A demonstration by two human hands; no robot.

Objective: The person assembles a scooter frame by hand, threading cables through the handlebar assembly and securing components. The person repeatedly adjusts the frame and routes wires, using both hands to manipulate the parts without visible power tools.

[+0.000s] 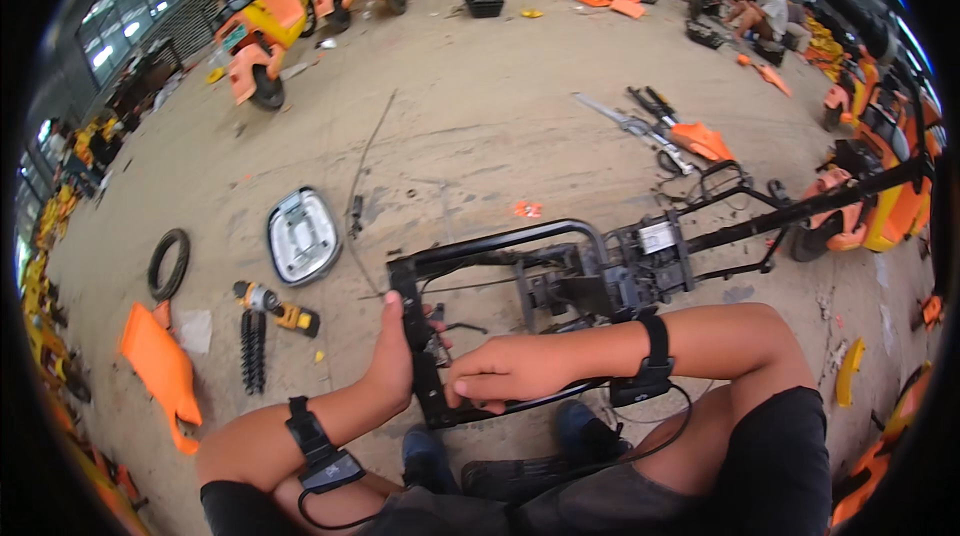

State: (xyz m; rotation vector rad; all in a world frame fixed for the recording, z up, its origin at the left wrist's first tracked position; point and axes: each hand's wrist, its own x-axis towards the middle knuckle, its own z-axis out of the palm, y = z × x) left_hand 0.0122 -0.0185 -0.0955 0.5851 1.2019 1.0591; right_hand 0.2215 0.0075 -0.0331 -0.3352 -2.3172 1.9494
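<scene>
A black metal scooter frame [515,234] lies across in front of me, its end crossbar towards my left and its long tube running off to the right. My left hand [393,351] is wrapped round the end crossbar, thumb on the outer face and fingertips showing on the inner side. Beside it, my right hand [515,371] reaches over the lower side tube with its fingers curled down near the crossbar's inner side. What those fingers pinch is hidden under the hand. A dark box with a pale label [657,237] is fixed amid the frame.
A cordless drill [280,311], a black coil spring [253,351], a tyre [168,264], an orange panel [160,366] and a silver-and-black tray-like part [303,236] lie left. Cutters [655,108] lie beyond the frame. Orange-yellow scooters [265,21] stand farther off; a person [765,11] sits far right.
</scene>
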